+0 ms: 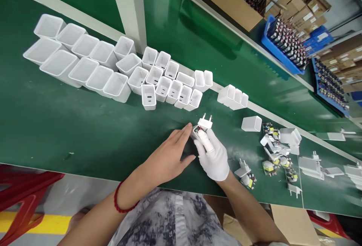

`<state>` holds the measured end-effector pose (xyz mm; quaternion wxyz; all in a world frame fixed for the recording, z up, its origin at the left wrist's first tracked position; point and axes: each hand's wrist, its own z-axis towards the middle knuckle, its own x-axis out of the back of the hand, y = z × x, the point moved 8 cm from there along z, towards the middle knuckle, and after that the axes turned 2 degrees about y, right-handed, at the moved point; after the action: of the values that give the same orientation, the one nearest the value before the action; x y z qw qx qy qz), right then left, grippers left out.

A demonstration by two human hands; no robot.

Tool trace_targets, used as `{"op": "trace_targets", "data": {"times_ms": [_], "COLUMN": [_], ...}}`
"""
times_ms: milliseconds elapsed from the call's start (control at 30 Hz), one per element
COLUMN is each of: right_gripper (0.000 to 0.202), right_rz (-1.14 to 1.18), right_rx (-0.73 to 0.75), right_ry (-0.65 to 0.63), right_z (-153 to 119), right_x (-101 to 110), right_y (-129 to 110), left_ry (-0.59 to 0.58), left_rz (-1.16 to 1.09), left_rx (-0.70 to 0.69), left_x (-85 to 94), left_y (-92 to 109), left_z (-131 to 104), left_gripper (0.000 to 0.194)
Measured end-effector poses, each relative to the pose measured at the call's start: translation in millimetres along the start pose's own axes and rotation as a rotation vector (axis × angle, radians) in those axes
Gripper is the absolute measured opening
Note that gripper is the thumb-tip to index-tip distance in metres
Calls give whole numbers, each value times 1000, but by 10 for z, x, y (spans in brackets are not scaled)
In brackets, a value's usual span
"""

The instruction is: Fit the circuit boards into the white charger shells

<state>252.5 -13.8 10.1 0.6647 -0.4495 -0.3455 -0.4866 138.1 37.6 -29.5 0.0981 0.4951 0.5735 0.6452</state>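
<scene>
At the near part of the green workbench (85, 133), a white casing (195, 133) with a two-pin plug (205, 123) over its mouth is held by the right hand (213, 155), white-gloved, fingers bent closely about the piece. Its side is touched by the fingertips of the bare left hand (171, 155), fingers extended, thumb spread apart. The near bench edge is crossed by both forearms. A broad stretch of green surface is left to the left hand's side; a narrower strip is left between the hands and the upright casings (114, 85), ranged in close rows, mouths up.

To the right, a small circuit board (248, 180) is placed near the glove; farther off, a lying casing (251, 124) and a cluster of boards (269, 167) are laid out. The far side is bounded by a pale rail (42, 0). Beyond it, a cardboard box (232, 3) and filled blue trays (283, 57) are shelved. On the floor at left, a red stool (25, 197) and yellow stripe (56, 224) are seen.
</scene>
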Motion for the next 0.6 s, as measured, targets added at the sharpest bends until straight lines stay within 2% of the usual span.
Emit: {"op": "trace_targets", "data": {"times_ms": [133, 200, 300, 367, 433, 533, 600], "right_gripper": [70, 73, 69, 65, 58, 49, 50], "right_rz": [-45, -33, -50, -85, -90, -65, -40], "right_rx": [-48, -38, -13, -5, -26, -151, -185], "right_ry": [163, 182, -4, -72, -67, 40, 94], "right_z": [58, 67, 82, 86, 95, 98, 96], "right_x": [284, 222, -127, -227, -173, -6, -1], "right_y": [51, 70, 113, 146, 184, 293, 332], "left_ry": [180, 229, 255, 264, 264, 245, 244], "left_rz": [1, -23, -47, -56, -66, -91, -106], "left_rx": [89, 116, 79, 61, 62, 59, 66], "left_x": [234, 288, 305, 313, 320, 312, 312], "left_y": [-171, -265, -308, -309, -318, -344, -367], "left_z": [-181, -246, -274, -270, -263, -246, -230], "left_gripper": [61, 55, 49, 47, 47, 46, 46]}}
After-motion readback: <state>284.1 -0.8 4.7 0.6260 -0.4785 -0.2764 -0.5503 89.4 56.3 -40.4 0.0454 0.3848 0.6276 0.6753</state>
